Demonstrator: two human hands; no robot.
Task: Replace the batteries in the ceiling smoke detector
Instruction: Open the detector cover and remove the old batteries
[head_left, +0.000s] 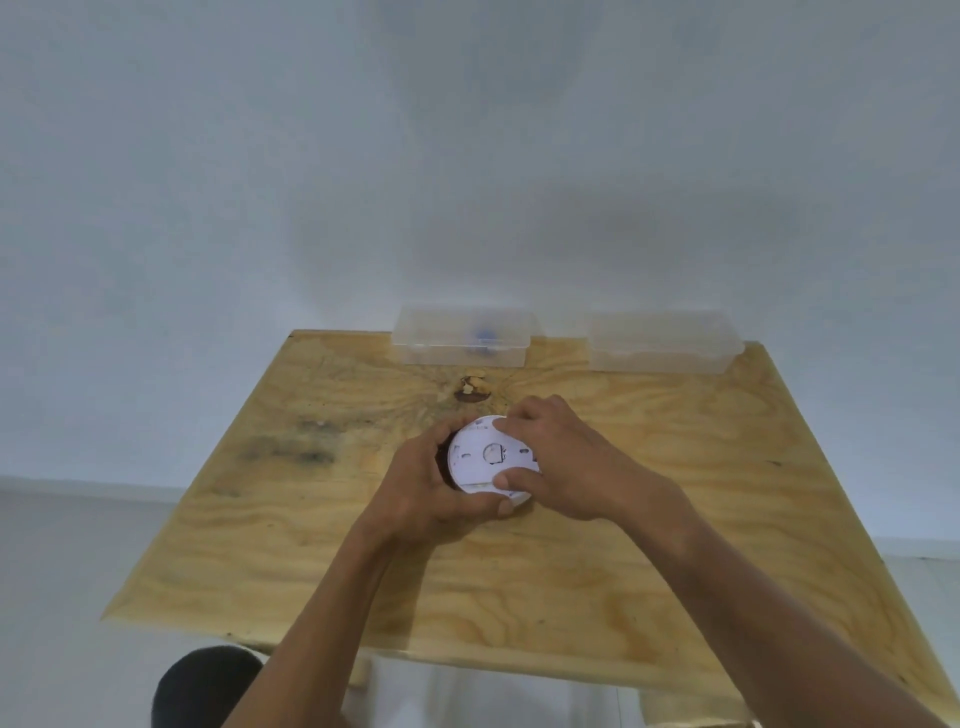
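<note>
Our left hand (423, 493) and right hand (558, 460) grip the round white plastic smoke detector (483, 457); the left clear plastic box (462, 338) holds something blue, its twin (662, 343) unclear.

Plywood table (675, 545) — two clear plastic boxes (465, 338) (665, 343) along its far edge

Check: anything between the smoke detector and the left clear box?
Only bare plywood with a dark knot, per the head view, between detector and box.

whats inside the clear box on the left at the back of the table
Through the left clear box shows something small and blue, too blurred to identify. Nothing else shows inside.
</note>
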